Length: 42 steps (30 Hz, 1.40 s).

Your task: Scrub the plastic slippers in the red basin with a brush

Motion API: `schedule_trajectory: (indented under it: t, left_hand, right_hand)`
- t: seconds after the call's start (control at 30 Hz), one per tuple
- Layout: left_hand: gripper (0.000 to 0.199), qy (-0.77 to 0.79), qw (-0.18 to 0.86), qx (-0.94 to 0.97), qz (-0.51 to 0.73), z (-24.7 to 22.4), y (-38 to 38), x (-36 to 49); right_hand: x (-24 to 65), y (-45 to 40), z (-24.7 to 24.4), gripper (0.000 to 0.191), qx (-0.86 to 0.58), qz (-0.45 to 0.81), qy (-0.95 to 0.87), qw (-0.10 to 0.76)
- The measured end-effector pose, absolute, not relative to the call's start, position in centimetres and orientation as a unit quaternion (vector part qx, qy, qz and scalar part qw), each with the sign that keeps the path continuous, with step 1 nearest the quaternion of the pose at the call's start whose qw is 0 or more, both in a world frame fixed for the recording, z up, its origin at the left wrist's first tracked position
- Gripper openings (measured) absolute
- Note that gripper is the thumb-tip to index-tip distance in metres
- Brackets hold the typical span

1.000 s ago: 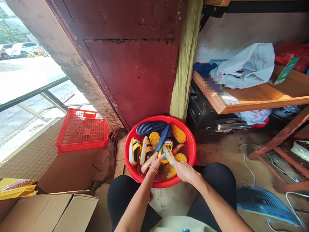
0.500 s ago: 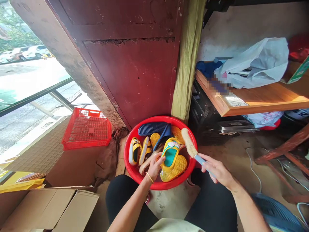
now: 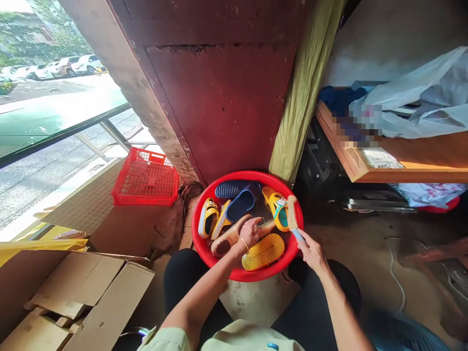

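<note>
A red basin (image 3: 196, 229) between my knees holds several slippers and sandals in water. My left hand (image 3: 250, 231) is over the middle of the basin, index finger stretched out, touching or just above a tan sandal (image 3: 223, 241); its other fingers are partly hidden. My right hand (image 3: 310, 248) grips the blue handle of a scrubbing brush (image 3: 292, 217) with cream bristles, at the basin's right rim. Beside the bristles lies a yellow slipper with a teal insole (image 3: 281, 214). A yellow sole (image 3: 263, 252) faces up in front. Blue slippers (image 3: 241, 204) and yellow-and-white shoes (image 3: 209, 218) lie behind and left.
Left of the basin, a red plastic crate (image 3: 146, 178) rests on cardboard, with an open cardboard box (image 3: 106, 292) nearer me. A maroon door (image 3: 219, 107) and yellow-green curtain (image 3: 303, 107) stand behind. On the right is a wooden table (image 3: 420, 156) bearing plastic bags.
My left hand has let go of the yellow slipper with the teal insole, which now lies at the basin's right side. The blue slipper has shifted left. The view has turned slightly left.
</note>
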<state>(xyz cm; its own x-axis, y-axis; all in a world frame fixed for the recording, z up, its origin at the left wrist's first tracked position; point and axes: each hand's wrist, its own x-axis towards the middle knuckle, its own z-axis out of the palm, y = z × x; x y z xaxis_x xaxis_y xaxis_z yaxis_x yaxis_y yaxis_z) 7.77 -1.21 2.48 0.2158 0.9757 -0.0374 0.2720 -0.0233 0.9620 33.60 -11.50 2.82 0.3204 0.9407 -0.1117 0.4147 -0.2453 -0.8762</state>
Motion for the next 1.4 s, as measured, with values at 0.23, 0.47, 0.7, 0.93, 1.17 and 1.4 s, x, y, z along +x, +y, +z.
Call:
schedule_trajectory:
  t: [0.23, 0.47, 0.7, 0.93, 1.17, 1.4]
  left_hand:
    - [0.070, 0.609, 0.261, 0.742, 0.100, 0.2, -1.2, 0.3]
    - [0.088, 0.592, 0.270, 0.751, 0.108, -0.1, 0.0, 0.0]
    - [0.096, 0.574, 0.161, 0.802, 0.002, 0.0, 0.3, -0.7]
    - [0.070, 0.583, 0.131, 0.799, 0.068, 0.0, -2.1, -0.7]
    - [0.034, 0.613, 0.146, 0.734, 0.252, 1.0, -0.2, -5.3]
    - [0.058, 0.688, 0.205, 0.693, 0.065, -0.1, 2.5, -6.1]
  right_hand:
    - [33.1, -10.5, 2.8, 0.057, -0.729, 0.270, -0.518, 0.356]
    - [33.0, -11.0, 2.4, 0.055, -0.734, 0.212, -0.549, 0.339]
    - [33.2, -12.0, 1.1, 0.054, -0.738, 0.169, -0.592, 0.277]
    - [33.3, -11.8, 0.4, 0.054, -0.731, 0.140, -0.610, 0.270]
    - [33.8, -11.5, -1.0, 0.054, -0.721, 0.122, -0.623, 0.279]
    - [32.6, -11.9, 0.0, 0.052, -0.697, 0.091, -0.647, 0.294]
